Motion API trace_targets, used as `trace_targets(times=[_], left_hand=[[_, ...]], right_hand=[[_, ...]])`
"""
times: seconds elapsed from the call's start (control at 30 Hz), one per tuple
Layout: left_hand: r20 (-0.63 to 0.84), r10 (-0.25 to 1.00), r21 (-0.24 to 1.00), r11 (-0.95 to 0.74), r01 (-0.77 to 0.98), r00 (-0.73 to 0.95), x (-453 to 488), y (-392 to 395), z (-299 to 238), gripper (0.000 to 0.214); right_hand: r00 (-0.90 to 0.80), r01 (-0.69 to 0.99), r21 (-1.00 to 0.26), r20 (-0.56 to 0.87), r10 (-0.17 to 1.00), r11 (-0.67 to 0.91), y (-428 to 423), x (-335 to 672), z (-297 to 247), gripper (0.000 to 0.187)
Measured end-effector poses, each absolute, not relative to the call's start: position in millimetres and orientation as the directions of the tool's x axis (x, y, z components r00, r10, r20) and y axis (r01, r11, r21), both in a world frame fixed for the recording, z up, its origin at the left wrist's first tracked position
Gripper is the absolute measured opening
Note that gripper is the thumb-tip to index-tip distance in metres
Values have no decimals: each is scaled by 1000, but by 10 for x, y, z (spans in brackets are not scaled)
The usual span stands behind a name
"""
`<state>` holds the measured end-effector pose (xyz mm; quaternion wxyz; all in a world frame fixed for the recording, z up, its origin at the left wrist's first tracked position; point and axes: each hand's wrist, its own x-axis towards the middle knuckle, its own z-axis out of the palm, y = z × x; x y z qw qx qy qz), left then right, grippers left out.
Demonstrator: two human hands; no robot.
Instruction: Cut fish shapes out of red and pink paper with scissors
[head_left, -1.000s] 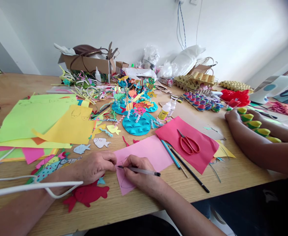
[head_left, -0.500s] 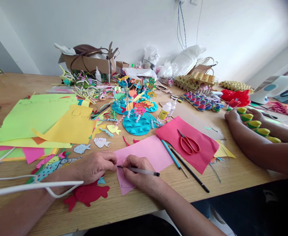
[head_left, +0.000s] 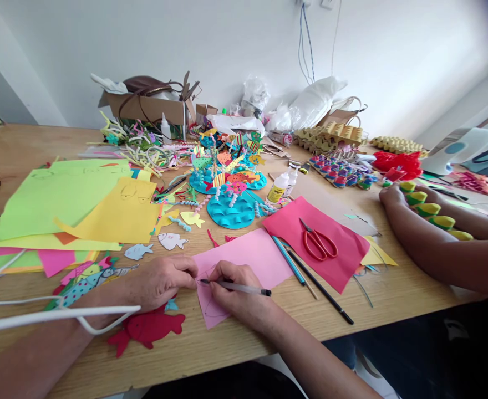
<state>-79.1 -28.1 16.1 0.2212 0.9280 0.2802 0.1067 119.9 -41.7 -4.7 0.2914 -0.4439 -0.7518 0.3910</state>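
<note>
A pen (head_left: 242, 287) with a clear barrel and dark cap end is pinched in my right hand (head_left: 238, 291), its tip down on a sheet of pink paper (head_left: 264, 257). Thin drawn lines show on the pink paper's left end, partly covered by my fingers. My left hand (head_left: 161, 280) is closed, thumb and curled fingers pressed on the pink paper's left edge; the fingertips are partly hidden. Just below my left hand lies a red paper fish (head_left: 156, 328). A white fish cutout (head_left: 172, 241) and a grey-blue fish cutout (head_left: 138, 251) lie beyond it.
Red-handled scissors (head_left: 319, 244) rest on red paper (head_left: 350, 263), beside a black pencil (head_left: 323, 288). Blue bases (head_left: 231, 213) with paper fish stand mid-table near glue bottles (head_left: 278, 188). Coloured sheets (head_left: 69, 194) are stacked left. A co-worker's hands (head_left: 394, 199) hold a yellow-green strip at right. A white cable (head_left: 61, 313) crosses my left forearm.
Hardly anything differs: the pen and both my hands keep nearly the same place on the pink paper. The whole view has shifted very slightly.
</note>
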Motion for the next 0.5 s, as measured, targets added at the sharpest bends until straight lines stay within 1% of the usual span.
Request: trace_targets(times=[0.13, 0.23, 0.3, 0.4, 0.5], left_hand=[[81, 571, 475, -742, 472, 817, -803, -281, 149, 40], [73, 579, 478, -735, 481, 812, -806, -282, 137, 42], [70, 585, 476, -732, 488, 808, -803, -284, 135, 45], [56, 585, 477, -728, 493, 809, -798, -295, 156, 44], [81, 585, 499, -725, 475, 807, -799, -318, 211, 43]], right_hand=[[-408, 366, -905, 54, 911, 218, -413, 1237, -4, 10], [-360, 290, -937, 79, 930, 192, -422, 1279, 25, 8], [-314, 286, -930, 135, 940, 230, -439, 1306, 45, 7], [-268, 312, -887, 261, 927, 340, -476, 1356, 83, 8], [-266, 379, -790, 405, 875, 481, -513, 1435, 114, 10]])
